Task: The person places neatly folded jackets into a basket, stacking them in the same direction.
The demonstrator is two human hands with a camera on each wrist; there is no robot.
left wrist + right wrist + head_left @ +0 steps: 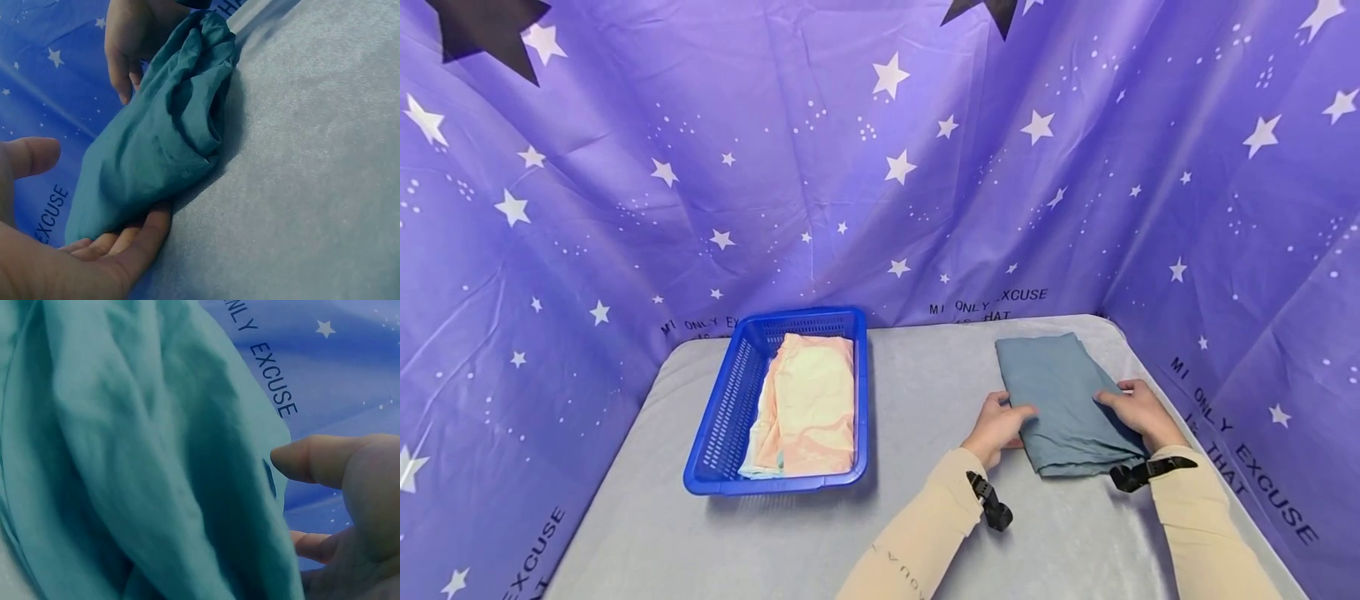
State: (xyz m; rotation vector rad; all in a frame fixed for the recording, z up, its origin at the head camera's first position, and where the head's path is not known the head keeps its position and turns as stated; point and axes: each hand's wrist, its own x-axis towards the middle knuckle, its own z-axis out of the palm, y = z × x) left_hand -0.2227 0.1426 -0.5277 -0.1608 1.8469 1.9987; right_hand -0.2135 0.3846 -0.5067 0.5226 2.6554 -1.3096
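Note:
A folded grey-blue cloth lies on the right part of the grey-covered table, its layered edge towards me. My left hand is at its left side; in the left wrist view the fingers reach under the edge while the thumb stands apart from the fabric. On the other side is my right hand, its thumb straight at the cloth's edge. Other right-hand fingers are partly hidden behind the fabric in the right wrist view.
On the left of the table stands a blue plastic basket with folded peach and pale clothes in it. Purple star-printed curtains hang behind and along both sides. Black straps are on both wrists.

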